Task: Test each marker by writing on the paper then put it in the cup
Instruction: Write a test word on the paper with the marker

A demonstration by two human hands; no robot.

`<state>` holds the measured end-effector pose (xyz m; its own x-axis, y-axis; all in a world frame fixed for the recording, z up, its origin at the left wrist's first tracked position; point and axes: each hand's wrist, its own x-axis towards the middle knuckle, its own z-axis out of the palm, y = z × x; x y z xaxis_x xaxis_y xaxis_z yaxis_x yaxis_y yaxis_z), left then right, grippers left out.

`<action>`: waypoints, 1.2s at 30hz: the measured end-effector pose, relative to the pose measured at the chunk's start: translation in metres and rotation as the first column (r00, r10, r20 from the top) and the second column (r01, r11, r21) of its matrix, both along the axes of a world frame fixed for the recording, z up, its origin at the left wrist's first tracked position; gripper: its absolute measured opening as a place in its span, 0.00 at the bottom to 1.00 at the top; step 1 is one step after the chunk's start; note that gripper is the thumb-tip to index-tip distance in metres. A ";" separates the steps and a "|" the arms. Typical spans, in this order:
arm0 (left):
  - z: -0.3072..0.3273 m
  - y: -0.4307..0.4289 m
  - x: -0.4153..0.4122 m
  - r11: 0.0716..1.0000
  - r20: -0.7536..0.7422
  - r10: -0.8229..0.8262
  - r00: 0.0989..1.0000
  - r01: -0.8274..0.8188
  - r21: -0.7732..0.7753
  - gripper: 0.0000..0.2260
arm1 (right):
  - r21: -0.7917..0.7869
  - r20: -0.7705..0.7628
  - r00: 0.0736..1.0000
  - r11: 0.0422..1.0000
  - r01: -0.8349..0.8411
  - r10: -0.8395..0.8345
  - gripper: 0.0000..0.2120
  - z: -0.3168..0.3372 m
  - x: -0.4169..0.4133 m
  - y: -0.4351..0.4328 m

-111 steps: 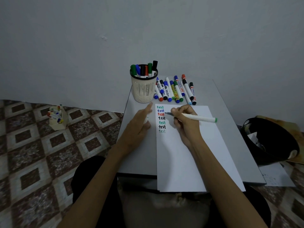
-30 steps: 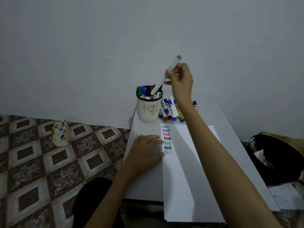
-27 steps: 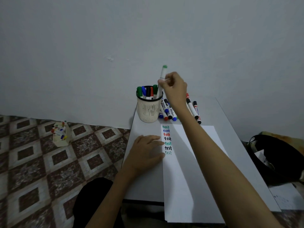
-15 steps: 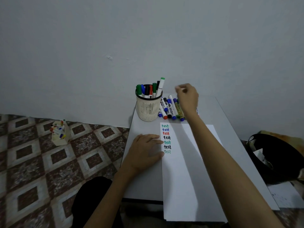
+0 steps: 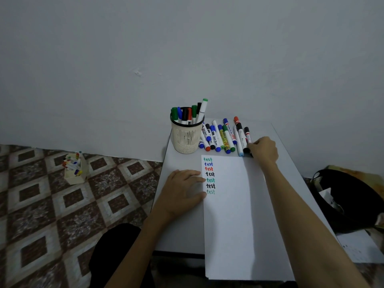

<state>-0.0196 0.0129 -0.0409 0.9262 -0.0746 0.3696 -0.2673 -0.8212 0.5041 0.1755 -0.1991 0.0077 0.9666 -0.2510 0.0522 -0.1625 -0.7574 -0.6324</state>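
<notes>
Right hand (image 5: 264,150) is at the far right end of the row of loose markers (image 5: 220,138), fingers curled, fingertips against the lower part of the rightmost marker (image 5: 247,135), a black-capped one with red print on its barrel. We cannot tell whether the fingers have closed on it: they cover the marker's lower end, and the thumb is hidden behind the knuckles.

Left hand (image 5: 182,191) lies flat on the grey table (image 5: 178,161), fingers straight and holding nothing, with the fingertips touching the left edge of the paper (image 5: 239,215).

We note seven lines reading "test" (image 5: 209,175) in a column at the paper's top left corner, in green, blue, red and black; the lowest line is faint. The paper's near end overhangs the table's front edge.

The cream mesh cup (image 5: 187,137) stands upright at the table's far left corner, just beside the row. It holds several capped markers; a white marker with a green end (image 5: 202,110) leans over its right rim. Labels on the loose markers are too small to read.

On the tiled floor (image 5: 41,204) to the left stands a small box of pens (image 5: 73,169), blurred. At right a black bag (image 5: 349,200) is cut off by the frame edge.
</notes>
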 end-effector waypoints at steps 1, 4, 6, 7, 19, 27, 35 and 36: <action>0.001 0.000 0.000 1.000 -0.003 -0.001 1.000 0.001 0.001 0.25 | 0.019 0.011 1.000 1.000 0.014 -0.014 0.10 0.000 0.000 0.000; 0.003 0.000 -0.001 1.000 -0.005 -0.005 1.000 0.005 -0.003 0.26 | 0.091 0.105 0.991 0.993 0.071 -0.081 0.13 0.002 -0.003 -0.002; 0.002 0.000 0.000 1.000 0.004 -0.003 1.000 0.003 -0.002 0.26 | 0.177 0.198 0.975 0.982 0.067 -0.102 0.11 0.001 -0.003 -0.005; 0.003 0.000 0.000 1.000 0.006 -0.003 1.000 0.003 -0.001 0.26 | 0.236 0.235 0.966 0.971 0.050 -0.107 0.10 0.000 -0.004 -0.006; 0.006 -0.004 -0.003 0.971 -0.017 0.040 0.999 -0.043 -0.236 0.33 | 0.786 0.366 0.915 0.469 -0.402 0.170 0.06 0.021 -0.075 -0.001; 0.011 -0.006 -0.006 0.956 0.045 -0.004 0.999 0.017 -0.294 0.23 | 0.846 0.262 0.801 0.271 -0.459 0.538 0.05 0.005 -0.136 0.032; 0.008 -0.008 -0.007 0.977 0.061 -0.057 0.996 0.068 -0.202 0.13 | 0.796 0.228 0.766 0.338 -0.502 0.601 0.11 -0.006 -0.152 0.047; 0.009 -0.009 -0.007 0.975 0.067 -0.074 0.995 0.086 -0.203 0.13 | 0.799 0.236 0.766 0.330 -0.503 0.598 0.11 -0.006 -0.151 0.047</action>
